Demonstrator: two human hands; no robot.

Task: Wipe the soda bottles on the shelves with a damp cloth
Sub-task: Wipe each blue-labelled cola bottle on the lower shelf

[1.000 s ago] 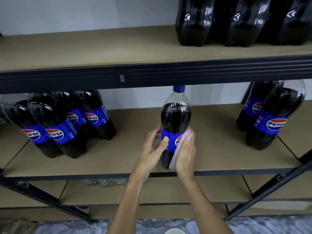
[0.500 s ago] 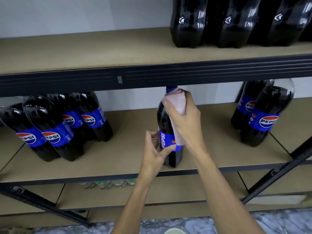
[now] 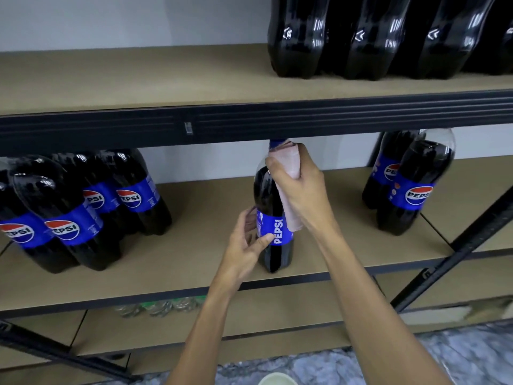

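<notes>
- Fingers of the right hand clench a pink cloth round the neck of the Pepsi bottle.
- The left hand rests its thumb on the blue label — fingers seemingly curled round its nine o'clock side.
- The bottle stands upright on the middle shelf; other Pepsi bottles at nine and three o'clock.

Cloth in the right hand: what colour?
Pale pink. The cloth shows best in the head view, the only one.

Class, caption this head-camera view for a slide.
Right hand grips pink cloth on Pepsi bottle neck; left hand steadies it.
</notes>
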